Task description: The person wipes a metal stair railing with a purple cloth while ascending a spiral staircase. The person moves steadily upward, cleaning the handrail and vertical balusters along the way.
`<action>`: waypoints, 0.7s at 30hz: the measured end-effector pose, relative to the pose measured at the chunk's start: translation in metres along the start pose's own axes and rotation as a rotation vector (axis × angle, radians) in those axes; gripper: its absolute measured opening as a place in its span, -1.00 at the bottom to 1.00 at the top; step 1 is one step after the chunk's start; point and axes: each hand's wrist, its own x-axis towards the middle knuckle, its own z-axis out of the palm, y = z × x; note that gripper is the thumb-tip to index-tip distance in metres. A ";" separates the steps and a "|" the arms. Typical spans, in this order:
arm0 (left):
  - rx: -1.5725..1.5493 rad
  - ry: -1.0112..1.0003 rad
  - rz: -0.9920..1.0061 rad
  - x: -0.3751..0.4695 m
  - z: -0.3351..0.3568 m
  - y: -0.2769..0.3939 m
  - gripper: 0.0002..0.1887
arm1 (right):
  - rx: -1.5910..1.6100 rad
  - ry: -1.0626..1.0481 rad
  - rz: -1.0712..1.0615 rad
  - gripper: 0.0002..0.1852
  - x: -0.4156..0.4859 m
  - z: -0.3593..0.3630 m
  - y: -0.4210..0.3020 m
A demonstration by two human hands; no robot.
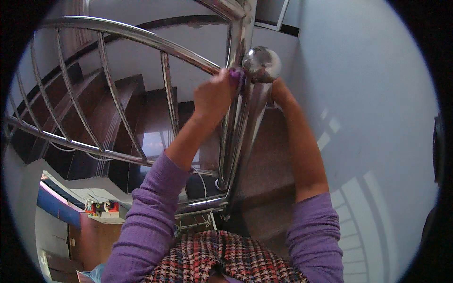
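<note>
My left hand [214, 93] grips a purple cloth [236, 76] where the curved metal handrail [141, 35] meets the upright posts. Just right of the cloth, a shiny metal ball [262, 64] caps a thick stainless steel newel post [255, 106]. My right hand [280, 92] is at the far right side of that post, just below the ball. Its fingers are largely hidden behind the post and ball, so what it holds cannot be made out.
Dark stair treads [116, 106] curve up behind the metal balusters [113, 88]. A pale wall [361, 106] rises at the right. Through the opening at lower left, a white box with red items [109, 214] shows on a lower level.
</note>
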 end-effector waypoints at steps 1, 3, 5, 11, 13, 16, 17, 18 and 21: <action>-0.005 -0.002 -0.024 -0.012 0.001 0.003 -0.67 | -0.079 -0.002 0.071 -0.73 -0.006 0.000 0.018; 0.039 0.015 -0.053 -0.024 0.000 -0.006 -0.67 | -0.462 -0.034 -0.014 -0.74 -0.021 0.022 0.056; 0.020 0.017 -0.063 -0.025 0.000 -0.002 -0.66 | -0.885 0.000 -0.194 -0.74 -0.042 0.021 0.059; -0.041 0.277 0.245 0.043 -0.047 -0.004 -0.66 | -1.166 0.356 -0.575 -0.73 0.002 -0.014 -0.025; -0.233 0.320 0.244 0.079 -0.067 0.001 -0.64 | -0.980 0.461 -0.674 -0.71 0.022 -0.015 -0.075; -0.747 0.211 0.115 0.107 -0.085 0.003 -0.62 | -0.555 0.409 -0.729 -0.70 0.003 0.011 -0.130; -0.912 0.231 0.082 0.108 -0.090 0.003 -0.60 | -0.503 0.393 -0.732 -0.69 -0.007 0.017 -0.138; -1.096 0.252 0.046 0.108 -0.091 0.005 -0.59 | -0.471 0.379 -0.731 -0.67 -0.024 0.020 -0.143; -1.237 0.099 0.123 0.062 -0.104 0.005 -0.56 | -0.556 0.312 -0.822 -0.64 -0.076 0.025 -0.128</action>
